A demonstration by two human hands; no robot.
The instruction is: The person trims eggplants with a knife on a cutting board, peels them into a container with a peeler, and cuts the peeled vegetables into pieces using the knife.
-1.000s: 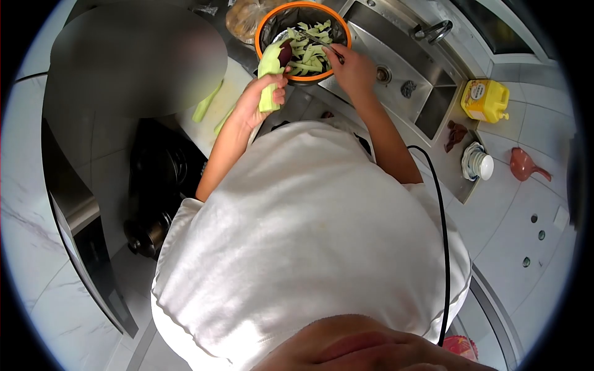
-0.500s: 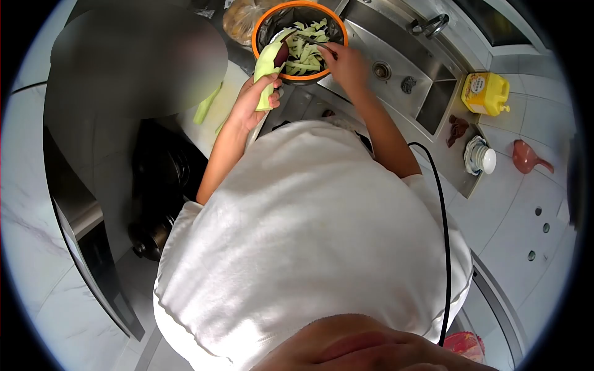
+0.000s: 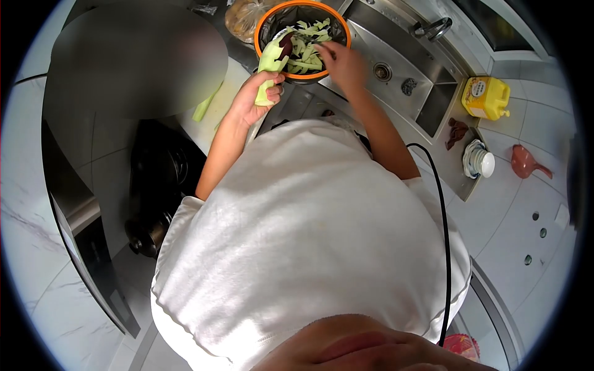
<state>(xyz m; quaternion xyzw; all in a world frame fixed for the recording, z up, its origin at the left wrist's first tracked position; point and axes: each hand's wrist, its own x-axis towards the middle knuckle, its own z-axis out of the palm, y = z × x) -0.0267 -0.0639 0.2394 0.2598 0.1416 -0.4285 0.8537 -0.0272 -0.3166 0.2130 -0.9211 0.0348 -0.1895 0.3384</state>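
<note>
My left hand is wrapped around the lower end of an eggplant. Most of its flesh is bare and pale green, with a dark purple strip of skin near the upper right. The eggplant leans over a bin with an orange rim and a dark liner. Pale green peelings lie inside the bin. My right hand is over the bin's right side, smeared by motion, its fingers closed. It holds a thin dark peeler, plain half a second ago but barely distinguishable now.
A steel sink with a faucet is to the right. Beyond it are a yellow jug, stacked dishes and a pink ladle. At left, a white cutting board carries a pale green piece. A plastic bag sits behind.
The peeler has moved off the eggplant's upper end, and my right hand has shifted slightly and turned. My left hand and the eggplant stay nearly in place. The view has shifted a little.
</note>
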